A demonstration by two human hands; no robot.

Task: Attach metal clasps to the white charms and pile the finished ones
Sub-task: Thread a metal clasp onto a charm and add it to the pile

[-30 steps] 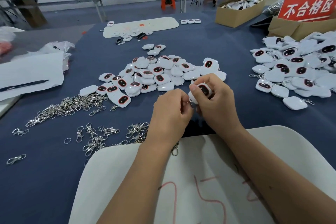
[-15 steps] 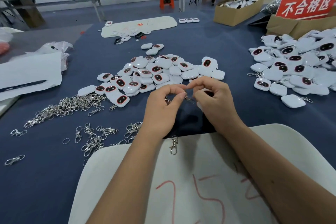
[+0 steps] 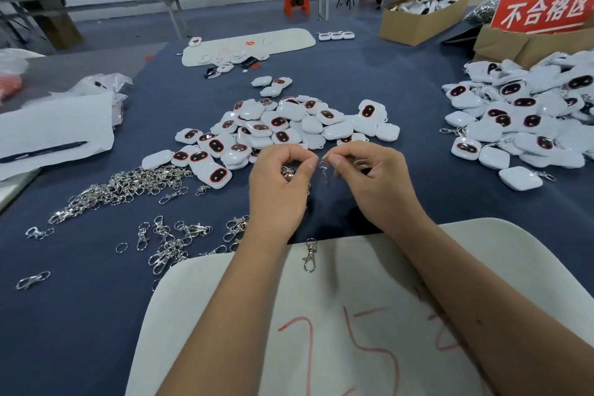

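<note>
- Head view shows the right hand [image 3: 374, 185] pinching a small metal ring [image 3: 324, 161] between thumb and forefinger, with a thin bit of hardware hanging just below it; it is too blurred to name more closely.
- The left hand [image 3: 281, 190] has its fingers curled, thumb meeting fingertip just beside that ring, and a glint of metal clasp [image 3: 288, 171] shows in its palm. What exactly it grips cannot be told.
- No white charm can be seen in either hand; the nearest ones lie in the unclipped charm pile [image 3: 283, 128], just beyond the knuckles.
- Likely risk: the ring is small and held only at the fingertips, so it could slip and drop onto the dark blue cloth [image 3: 80, 315] among the loose clasps [image 3: 128, 183], or spring shut before it is threaded.
- A second risk, as a judgement: an unclipped charm being tossed onto the finished pile [image 3: 530, 119] at the right.
- Counts: two hands; one clasp [image 3: 310, 255] alone on the white foam board [image 3: 369, 315]; two charm piles, each of dozens, too many to count; three charms [image 3: 336, 36] in a row at the far edge; one red sign [image 3: 543, 8].
</note>
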